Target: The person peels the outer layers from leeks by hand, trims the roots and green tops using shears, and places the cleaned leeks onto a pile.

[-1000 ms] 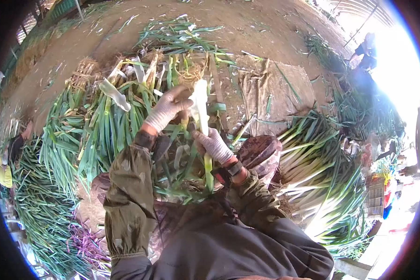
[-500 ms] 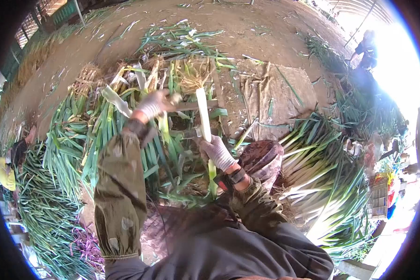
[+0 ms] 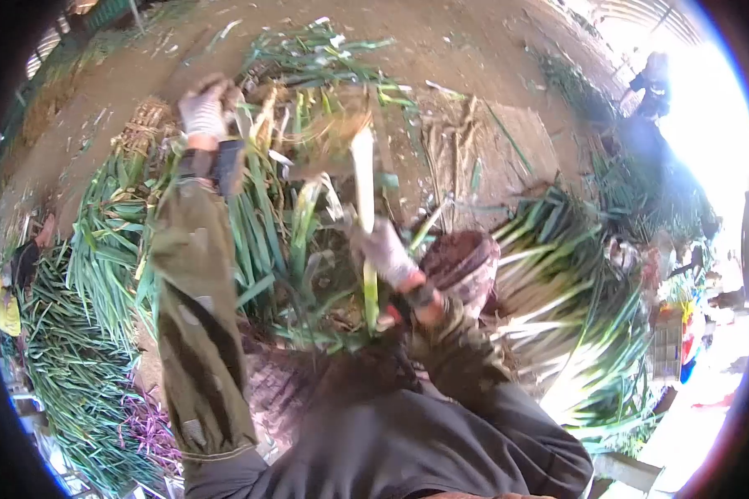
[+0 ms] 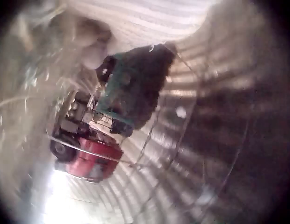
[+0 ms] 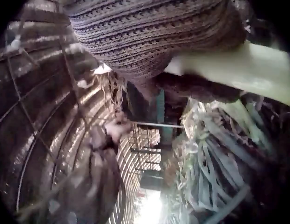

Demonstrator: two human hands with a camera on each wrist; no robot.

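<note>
- Right hand (image 3: 385, 252), in a pale ribbed knit glove: fingers curled round the lower part of a long white-and-green leek stalk.
- Long white-and-green leek stalk (image 3: 364, 179): upright in the head view, above the lap, white end uppermost beside stringy brown roots (image 3: 333, 129).
- Left hand (image 3: 205, 115), likewise gloved: extended at the root ends of the green leafy bundles (image 3: 112, 224); fingers blurred, opening and any hold cannot be told.
- Rows of white-stemmed leeks (image 3: 541, 291): on the right.
- Flat brown cloth sheet (image 3: 516, 145): on the ground, beyond these leeks.
</note>
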